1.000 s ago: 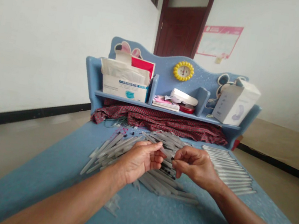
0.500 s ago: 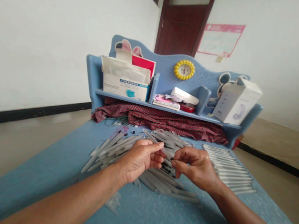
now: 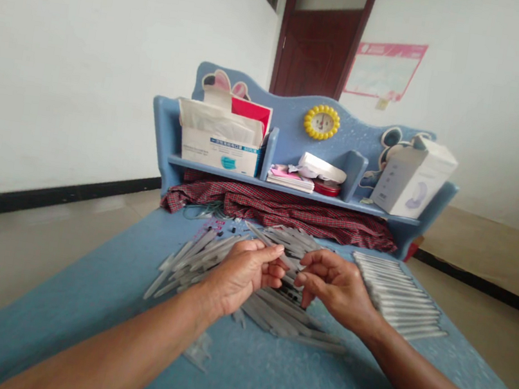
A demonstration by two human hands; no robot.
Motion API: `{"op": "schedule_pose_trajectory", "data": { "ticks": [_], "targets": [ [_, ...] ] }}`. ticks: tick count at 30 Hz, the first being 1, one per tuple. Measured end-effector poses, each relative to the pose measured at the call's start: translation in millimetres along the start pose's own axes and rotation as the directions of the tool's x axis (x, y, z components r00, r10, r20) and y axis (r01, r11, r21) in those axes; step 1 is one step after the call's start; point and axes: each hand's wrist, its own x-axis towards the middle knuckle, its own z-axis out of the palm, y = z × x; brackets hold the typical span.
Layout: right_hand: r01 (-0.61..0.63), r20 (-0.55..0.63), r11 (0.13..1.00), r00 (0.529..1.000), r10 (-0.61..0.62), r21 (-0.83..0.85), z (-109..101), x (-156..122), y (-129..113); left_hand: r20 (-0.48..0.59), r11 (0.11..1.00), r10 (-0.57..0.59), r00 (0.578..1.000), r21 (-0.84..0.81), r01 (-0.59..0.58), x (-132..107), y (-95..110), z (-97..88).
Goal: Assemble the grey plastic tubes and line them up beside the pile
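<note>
My left hand (image 3: 247,274) pinches a clear, frosted pen barrel (image 3: 289,262) between thumb and fingers, its end pointing to the right. Just beyond that end is my right hand (image 3: 338,285), with thumb and index finger a little apart and nothing visible between them. Beneath both hands lies a loose pile of pen barrels (image 3: 291,323), and more barrels (image 3: 196,258) are heaped at the left. Small black pieces (image 3: 292,295) show between the hands, partly hidden. On the right, several pens (image 3: 402,300) lie side by side in a neat row.
The blue desk (image 3: 116,303) has a raised shelf holding a mask box (image 3: 220,149), papers (image 3: 291,181) and a white box (image 3: 415,179). A checked cloth (image 3: 286,211) is bunched under the shelf. Tiny black plugs (image 3: 220,233) and clear scraps (image 3: 199,351) lie on the desktop.
My right thumb and index finger have parted slightly at the barrel's end, where they were pinched before. My left hand keeps its hold, and the view has shifted very slightly.
</note>
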Motion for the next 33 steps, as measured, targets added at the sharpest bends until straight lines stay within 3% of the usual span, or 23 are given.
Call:
{"op": "schedule_pose_trajectory", "data": {
  "ticks": [7, 10, 16, 23, 26, 33],
  "targets": [
    [0.021, 0.048, 0.971, 0.999, -0.01, -0.236, -2.5, -1.6, 2.2, -0.017, 0.998, 0.061, 0.998, 0.007, -0.061, 1.2, -1.6, -1.7],
    [-0.031, 0.087, 0.986, 0.995, 0.046, -0.167, -1.5, -1.7, 2.4, -0.004, 0.998, 0.07, 0.998, 0.007, -0.07, 1.6, -2.3, -2.0],
    [-0.218, 0.224, 0.964, 0.958, 0.181, 0.155, 1.3, 0.0, 4.4, 0.002, 0.997, 0.068, 0.998, 0.023, -0.069, 2.3, -2.2, -2.4],
    [-0.177, 0.138, 0.984, 0.975, 0.173, 0.017, 3.3, 0.2, 3.5, -0.028, 0.997, 0.069, 0.997, 0.045, -0.067, 3.3, -2.7, -3.0],
    [-0.17, 0.156, 0.985, 0.973, 0.171, -0.021, 2.9, -0.6, 1.8, -0.014, 0.997, 0.067, 0.998, 0.036, -0.067, 2.9, -2.4, -2.7],
    [-0.271, 0.282, 0.951, 0.934, 0.221, 0.151, 1.7, 1.2, 7.2, 0.005, 0.997, 0.068, 0.998, 0.039, -0.068, 2.4, -2.0, -2.5]
  ]
}}
